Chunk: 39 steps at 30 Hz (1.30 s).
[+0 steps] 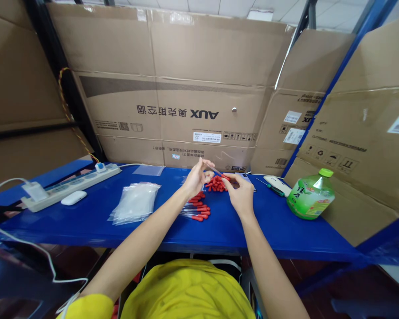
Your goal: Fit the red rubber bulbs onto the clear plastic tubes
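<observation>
A thin clear dropper tube is held between my two hands above the blue table. My left hand is closed on the tube's left part. At the tube's right end, the fingers of my right hand pinch a red rubber bulb; how far the tube sits inside it is too small to tell. Just below lies a heap of loose red bulbs. Nearer to me, several droppers with red bulbs and clear tubes are laid side by side, partly hidden by my left forearm.
Clear plastic bags are stacked on the left, near a power strip and a small white case. A green bottle stands at the right beside a white object. Cardboard panels wall the back and sides.
</observation>
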{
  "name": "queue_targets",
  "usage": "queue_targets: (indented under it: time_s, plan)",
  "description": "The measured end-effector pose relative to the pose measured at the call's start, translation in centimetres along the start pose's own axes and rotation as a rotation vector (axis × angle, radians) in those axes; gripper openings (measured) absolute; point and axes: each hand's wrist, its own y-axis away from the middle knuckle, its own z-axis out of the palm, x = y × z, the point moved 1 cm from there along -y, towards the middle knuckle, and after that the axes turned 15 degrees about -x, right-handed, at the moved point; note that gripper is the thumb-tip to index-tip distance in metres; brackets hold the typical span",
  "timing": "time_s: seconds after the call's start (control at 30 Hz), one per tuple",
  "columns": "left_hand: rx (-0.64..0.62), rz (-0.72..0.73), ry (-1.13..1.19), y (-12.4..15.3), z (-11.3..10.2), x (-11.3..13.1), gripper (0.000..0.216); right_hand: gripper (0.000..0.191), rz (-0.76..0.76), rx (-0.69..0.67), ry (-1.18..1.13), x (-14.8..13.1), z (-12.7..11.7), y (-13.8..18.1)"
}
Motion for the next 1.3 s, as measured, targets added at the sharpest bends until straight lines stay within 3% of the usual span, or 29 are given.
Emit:
queue_targets:
  time_s: [0.2, 0.6, 1.03, 1.3]
  plan:
    - [-0.021, -0.085, 0.336, 0.6, 1.4, 0.4, 0.038, 0.027, 0.01, -0.049, -0.004, -0.1, 0.6, 0.1]
    - [-0.024, 0.003, 0.471, 0.8, 1.6, 1.1, 0.034, 0.038, 0.063, -0.158, -0.348, 0.1, 1.3, -0.1]
    - [-0.047, -0.059, 0.541, 1.1, 2.1, 1.0, 0.036, 0.03, 0.019, -0.142, -0.299, -0.2, 1.2, 0.3]
    - [-0.028, -0.081, 0.535, 1.1, 2.3, 0.6, 0.037, 0.027, -0.02, -0.103, -0.152, -0.5, 1.7, 0.6]
